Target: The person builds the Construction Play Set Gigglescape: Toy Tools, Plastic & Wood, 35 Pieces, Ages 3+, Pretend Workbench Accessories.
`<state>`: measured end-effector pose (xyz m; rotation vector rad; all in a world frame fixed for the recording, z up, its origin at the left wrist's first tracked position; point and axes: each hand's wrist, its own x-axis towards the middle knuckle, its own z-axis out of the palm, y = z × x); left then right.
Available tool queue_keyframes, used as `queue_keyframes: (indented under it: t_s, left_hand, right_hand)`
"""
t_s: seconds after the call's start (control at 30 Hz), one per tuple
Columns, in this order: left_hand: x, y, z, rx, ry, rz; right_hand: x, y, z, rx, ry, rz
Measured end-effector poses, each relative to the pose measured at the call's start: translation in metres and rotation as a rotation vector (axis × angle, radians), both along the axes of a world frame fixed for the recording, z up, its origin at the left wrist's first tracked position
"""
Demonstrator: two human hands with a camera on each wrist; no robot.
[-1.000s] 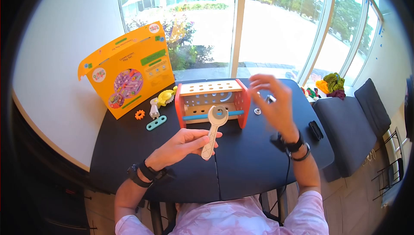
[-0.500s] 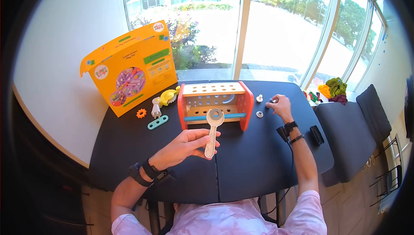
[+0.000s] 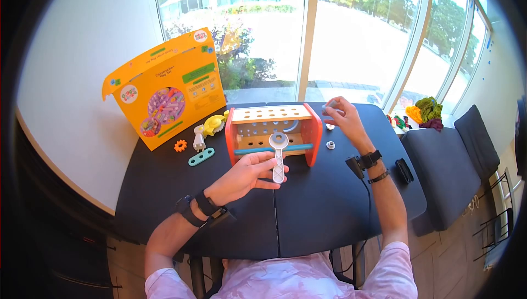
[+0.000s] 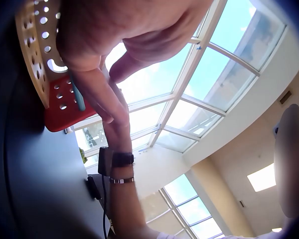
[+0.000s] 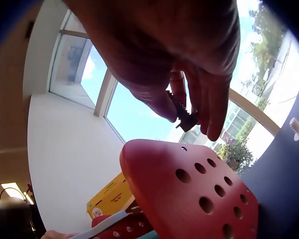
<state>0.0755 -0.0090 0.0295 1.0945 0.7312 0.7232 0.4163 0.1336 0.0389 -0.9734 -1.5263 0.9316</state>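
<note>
Left of the toolbox (image 3: 269,113), a teal strip (image 3: 197,159) is lying on the table (image 3: 324,200). On the toolbox's near side, the left hand (image 3: 239,175) is pinching a pale wrench (image 3: 279,159) upright. Near the toolbox's red right end, the right hand (image 3: 348,126) is pinching a dark screw (image 5: 186,117).

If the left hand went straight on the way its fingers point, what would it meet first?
Probably the right forearm: in the left wrist view it shows just beyond the left hand. Depth is unclear, so the nearby red holed panel might come first.
</note>
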Motion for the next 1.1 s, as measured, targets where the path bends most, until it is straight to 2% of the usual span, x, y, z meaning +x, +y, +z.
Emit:
queue_keyframes:
  t_s: [0.07, 0.17, 0.3, 0.57, 0.7, 0.8, 0.9, 1.1]
  left_hand:
    - [0.005, 0.007, 0.003, 0.002, -0.012, 0.002]
    - [0.011, 0.019, 0.003, -0.006, -0.038, -0.006]
    - [0.013, 0.035, -0.001, -0.01, -0.067, -0.002]
    - [0.022, 0.063, -0.008, -0.081, -0.091, 0.085]
    - [0.023, 0.07, -0.01, -0.088, -0.093, 0.072]
    - [0.024, 0.068, -0.006, -0.094, -0.071, 0.089]
    - [0.023, 0.071, -0.009, -0.1, -0.08, 0.09]
    - [0.021, 0.074, -0.011, -0.092, -0.028, 0.041]
  right_hand:
    - [-0.013, -0.006, 0.013, 0.084, -0.014, 0.098]
    - [-0.031, -0.016, 0.031, 0.084, 0.014, 0.147]
    - [-0.039, -0.023, 0.035, 0.103, -0.071, 0.085]
    - [-0.03, -0.009, 0.043, 0.089, -0.133, 0.166]
    - [-0.043, -0.006, 0.07, 0.068, -0.199, 0.188]
    - [-0.054, 0.027, 0.073, 0.167, -0.311, 0.141]
    - [-0.064, 0.053, 0.083, 0.283, -0.629, 0.143]
    - [-0.089, 0.068, 0.08, 0.508, -0.762, 0.219]
